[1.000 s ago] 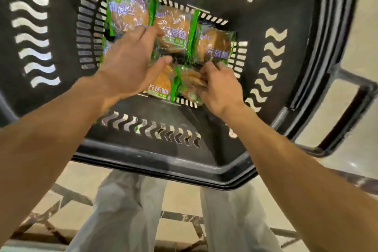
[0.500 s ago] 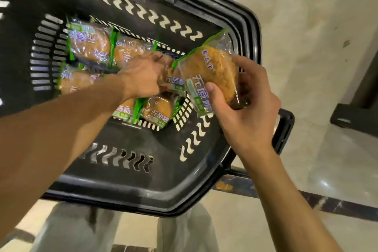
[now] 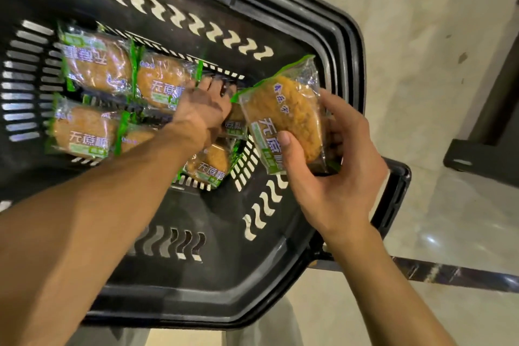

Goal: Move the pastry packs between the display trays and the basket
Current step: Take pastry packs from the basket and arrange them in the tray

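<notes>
Pale glossy tiled floor (image 3: 421, 22) under everything, dark strip running across it at lower right; dark furniture base (image 3: 483, 160) at the right edge. Black plastic basket (image 3: 348, 70) with wavy slot cutouts in its walls and straight slots in the bottom, handle sticking out on the right.

Right hand (image 3: 334, 174) holds 1 pastry pack (image 3: 283, 118) raised over the basket's right side, thumb pressed on the front label, fingers curled behind it. Clear wrapper, green edges, round golden pastry inside, white Chinese print reading "无蔗糖" plus smaller blue characters too small to read.

Left hand (image 3: 202, 112) is down inside the basket among the packs, fingers reaching forward over 1 partly hidden pack; whether it grips that pack, cannot tell.

Other packs (image 3: 95, 64) lie flat on the basket bottom, at least 5 visible, same green wrapper and "无蔗糖" print, 1 turned upside down at upper left.
</notes>
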A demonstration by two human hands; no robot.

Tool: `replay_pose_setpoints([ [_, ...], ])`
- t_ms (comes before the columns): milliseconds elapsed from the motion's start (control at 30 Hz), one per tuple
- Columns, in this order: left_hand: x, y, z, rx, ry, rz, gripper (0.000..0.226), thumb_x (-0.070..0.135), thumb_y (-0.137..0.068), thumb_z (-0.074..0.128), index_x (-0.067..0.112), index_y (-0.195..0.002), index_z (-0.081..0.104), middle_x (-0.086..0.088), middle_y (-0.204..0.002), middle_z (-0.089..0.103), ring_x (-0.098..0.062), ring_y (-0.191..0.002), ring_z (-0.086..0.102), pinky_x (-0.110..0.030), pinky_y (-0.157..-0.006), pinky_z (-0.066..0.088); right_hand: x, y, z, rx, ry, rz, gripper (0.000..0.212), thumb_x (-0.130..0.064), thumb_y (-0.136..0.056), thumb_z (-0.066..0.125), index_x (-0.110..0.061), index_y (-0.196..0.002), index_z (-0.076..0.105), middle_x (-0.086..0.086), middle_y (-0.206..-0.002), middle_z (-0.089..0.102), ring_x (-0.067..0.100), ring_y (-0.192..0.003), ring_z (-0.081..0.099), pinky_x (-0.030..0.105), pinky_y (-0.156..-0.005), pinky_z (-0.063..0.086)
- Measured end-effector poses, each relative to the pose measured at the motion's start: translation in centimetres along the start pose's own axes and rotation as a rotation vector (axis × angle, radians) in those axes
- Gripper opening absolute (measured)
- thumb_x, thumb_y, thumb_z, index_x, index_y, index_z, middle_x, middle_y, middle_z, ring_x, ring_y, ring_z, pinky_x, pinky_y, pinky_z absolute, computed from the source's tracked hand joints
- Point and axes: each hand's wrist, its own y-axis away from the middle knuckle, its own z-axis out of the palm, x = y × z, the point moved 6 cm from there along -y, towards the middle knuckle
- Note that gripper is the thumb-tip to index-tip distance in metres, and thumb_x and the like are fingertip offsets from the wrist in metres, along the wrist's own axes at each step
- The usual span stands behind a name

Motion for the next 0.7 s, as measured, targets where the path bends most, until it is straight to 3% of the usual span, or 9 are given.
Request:
replay_pose_setpoints([
  [67,-0.4,1.1,0.5,-0.063,0.124,-0.011,0.041,0.031,-0.101,0.053,0.017,-0.138,0.042,-0.007,-0.126,0.051,-0.026,-0.115,0.051,-0.036,-0.098,0.042,-0.4,0.0,0.1,0.012,-0.004,0.033,0.047,-0.026,-0.087,0.077,-0.01,-0.127,0.06,-0.011,-0.112,0.063,0.005,-0.09,0.066,0.026,-0.075,0.056],
  [133,-1.3,2.9,0.2,0.004,0.274,-0.014,0.034,0.03,-0.101,0.057,0.018,-0.132,0.048,-0.005,-0.111,0.056,-0.025,-0.1,0.055,-0.034,-0.08,0.046,-0.5,-0.1,0.2,0.012,-0.069,0.137,0.045,-0.025,-0.088,0.078,-0.017,-0.127,0.059,-0.013,-0.107,0.065,0.002,-0.09,0.064,0.023,-0.075,0.053],
  [233,-4.3,7.4,-2.0,0.135,0.597,-0.057,0.035,0.025,-0.093,0.071,0.019,-0.124,0.054,0.001,-0.104,0.059,-0.022,-0.093,0.058,-0.033,-0.074,0.045,-1.5,-0.5,0.1,-0.018,-0.198,0.302,0.042,-0.029,-0.09,0.077,-0.025,-0.127,0.058,-0.008,-0.097,0.067,0.011,-0.087,0.068,0.038,-0.075,0.058],
  [333,-9.3,14.8,-6.8,0.32,0.991,-0.16,0.044,0.03,-0.083,0.082,0.026,-0.122,0.061,0.011,-0.098,0.065,-0.012,-0.084,0.06,-0.028,-0.073,0.046,-5.2,-1.1,-1.3,-0.085,-0.256,0.331,0.04,-0.029,-0.09,0.076,-0.027,-0.127,0.061,-0.012,-0.092,0.067,0.014,-0.086,0.071,0.044,-0.074,0.059],
  [433,-14.3,23.7,-12.2,0.486,1.196,-0.233,0.041,0.023,-0.077,0.087,0.036,-0.108,0.063,0.023,-0.084,0.068,0.008,-0.079,0.062,-0.016,-0.08,0.049,-11.8,-1.1,-3.8,-0.126,-0.326,0.342,0.041,-0.028,-0.088,0.078,-0.031,-0.126,0.064,-0.014,-0.093,0.069,0.012,-0.089,0.071,0.044,-0.08,0.06],
  [567,-19.1,37.4,-20.9,0.673,1.344,-0.28,0.043,0.022,-0.073,0.089,0.033,-0.107,0.066,0.016,-0.088,0.071,-0.007,-0.082,0.067,-0.034,-0.083,0.058,-24.2,-0.2,-8.5,-0.177,-0.433,0.281,0.041,-0.022,-0.087,0.079,-0.03,-0.124,0.065,-0.009,-0.098,0.07,0.008,-0.09,0.069,0.044,-0.084,0.058],
  [700,-23.0,51.6,-28.7,0.865,1.408,-0.277,0.046,0.022,-0.074,0.089,0.027,-0.115,0.069,0.006,-0.099,0.073,-0.003,-0.083,0.067,-0.022,-0.073,0.055,-37.0,2.2,-13.9,-0.211,-0.518,0.161,0.045,-0.015,-0.086,0.08,-0.046,-0.114,0.062,-0.028,-0.102,0.067,0.002,-0.097,0.065,0.048,-0.09,0.056],
])
